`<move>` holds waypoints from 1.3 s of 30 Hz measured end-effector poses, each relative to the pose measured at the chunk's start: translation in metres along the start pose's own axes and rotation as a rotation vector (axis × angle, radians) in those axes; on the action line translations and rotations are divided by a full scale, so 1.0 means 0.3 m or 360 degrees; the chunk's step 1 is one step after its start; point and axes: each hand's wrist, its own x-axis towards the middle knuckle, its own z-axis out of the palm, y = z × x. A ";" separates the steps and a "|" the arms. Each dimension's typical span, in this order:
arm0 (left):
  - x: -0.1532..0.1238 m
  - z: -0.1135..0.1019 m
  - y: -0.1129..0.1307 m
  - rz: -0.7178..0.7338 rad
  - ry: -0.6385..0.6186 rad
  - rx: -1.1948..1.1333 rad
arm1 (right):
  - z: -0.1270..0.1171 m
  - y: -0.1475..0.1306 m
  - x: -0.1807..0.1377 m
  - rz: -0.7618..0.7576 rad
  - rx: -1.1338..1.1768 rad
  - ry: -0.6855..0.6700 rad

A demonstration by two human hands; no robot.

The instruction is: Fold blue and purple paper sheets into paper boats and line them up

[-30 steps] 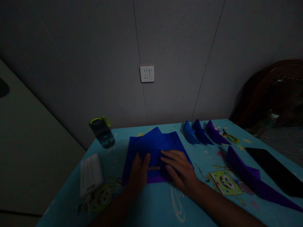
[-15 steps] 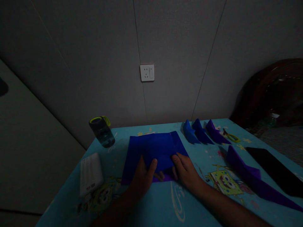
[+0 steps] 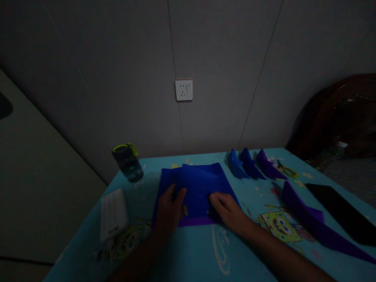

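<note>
A sheet of blue paper [image 3: 196, 188] is between my hands, over a stack of blue and purple sheets [image 3: 196, 221] on the table. My left hand [image 3: 169, 209] grips its left side, thumb up and some fingertips showing under the near edge. On the right side, my right hand [image 3: 227, 209] is closed on the paper, thumb on top and the other fingers curled under. Dim light hides exactly where the held sheet ends and the stack begins.
Folded paper boats [image 3: 249, 164] in blue and purple stand at the back right, near yellow-handled scissors [image 3: 289, 171]. A larger purple folded paper [image 3: 305, 219] and a black flat object [image 3: 340, 211] lie right. A water bottle [image 3: 128, 162] and white power bank [image 3: 114, 215] are left.
My left hand has shifted left and slightly up. The right hand has moved slightly left, and the blue sheet's far edge now shows a raised corner near the middle.
</note>
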 end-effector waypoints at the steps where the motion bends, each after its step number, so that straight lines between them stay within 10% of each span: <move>1: 0.000 -0.004 -0.006 0.0023 -0.0029 0.0095 | -0.012 0.004 0.007 0.0032 0.0049 0.0119; 10: -0.025 -0.006 -0.011 0.0476 -0.0814 0.0783 | -0.081 -0.009 0.028 0.0290 0.0437 -0.0108; 22: -0.026 -0.008 -0.011 0.0415 -0.0805 0.0768 | -0.073 -0.031 0.018 -0.0347 -0.0290 0.0043; 30: -0.032 -0.013 0.022 0.0336 -0.1012 0.0693 | -0.058 -0.020 0.017 0.0175 0.0166 0.0076; 39: -0.034 -0.013 0.012 0.0322 -0.1111 0.0685 | -0.055 -0.007 0.023 0.0181 0.0007 0.0094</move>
